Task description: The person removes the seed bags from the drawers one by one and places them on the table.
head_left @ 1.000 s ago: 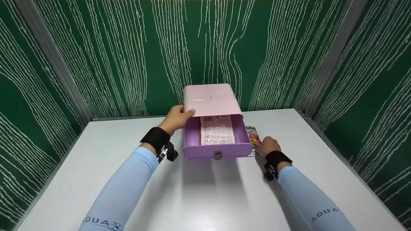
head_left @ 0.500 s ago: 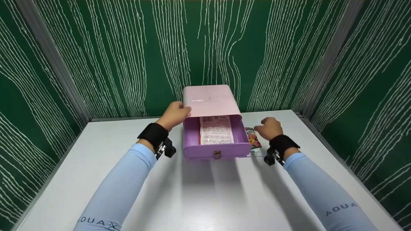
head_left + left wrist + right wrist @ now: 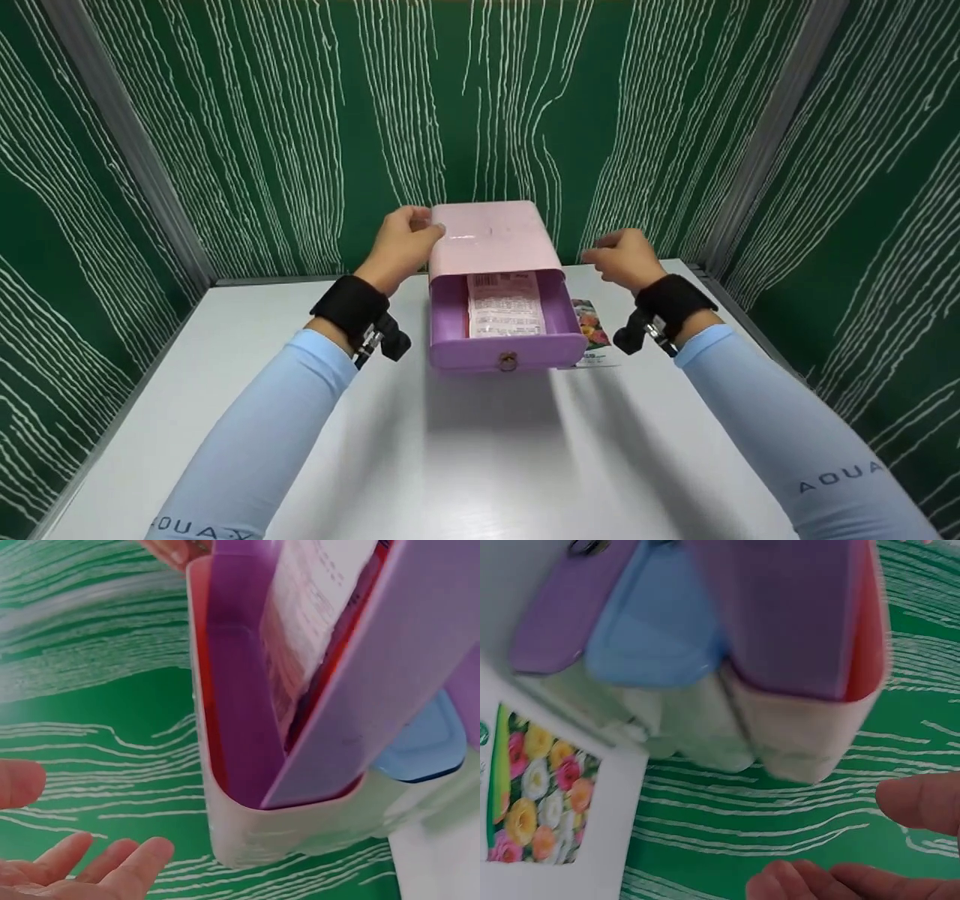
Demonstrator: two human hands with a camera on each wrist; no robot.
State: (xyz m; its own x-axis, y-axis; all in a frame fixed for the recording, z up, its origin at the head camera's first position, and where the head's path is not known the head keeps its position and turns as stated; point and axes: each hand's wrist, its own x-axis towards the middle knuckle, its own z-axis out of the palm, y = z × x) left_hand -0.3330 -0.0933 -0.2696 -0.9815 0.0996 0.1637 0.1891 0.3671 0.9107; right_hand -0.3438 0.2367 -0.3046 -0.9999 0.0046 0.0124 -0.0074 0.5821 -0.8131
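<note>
A small drawer unit with a pink top (image 3: 491, 236) stands near the back of the table. Its upper purple drawer (image 3: 454, 319) is pulled out, and a printed packet (image 3: 506, 307) lies inside. My left hand (image 3: 401, 244) is at the unit's upper left side; in the left wrist view its fingers (image 3: 139, 866) and thumb are spread, with a gap to the casing. My right hand (image 3: 628, 256) hovers to the right of the unit, holding nothing, its fingers (image 3: 780, 881) and thumb apart. A flower-printed packet (image 3: 591, 322) lies flat on the table at the unit's right, partly hidden by the drawer.
Below the open drawer sit a blue drawer (image 3: 656, 630) and a lower purple drawer (image 3: 555, 626), both pushed in. The white table (image 3: 300, 450) extends in front and to both sides. Green walls with white lines (image 3: 285, 135) enclose the back and sides.
My right hand has let go of the flower-printed packet and risen up and back beside the unit. My left hand has loosened from the casing's side and slid toward its rear.
</note>
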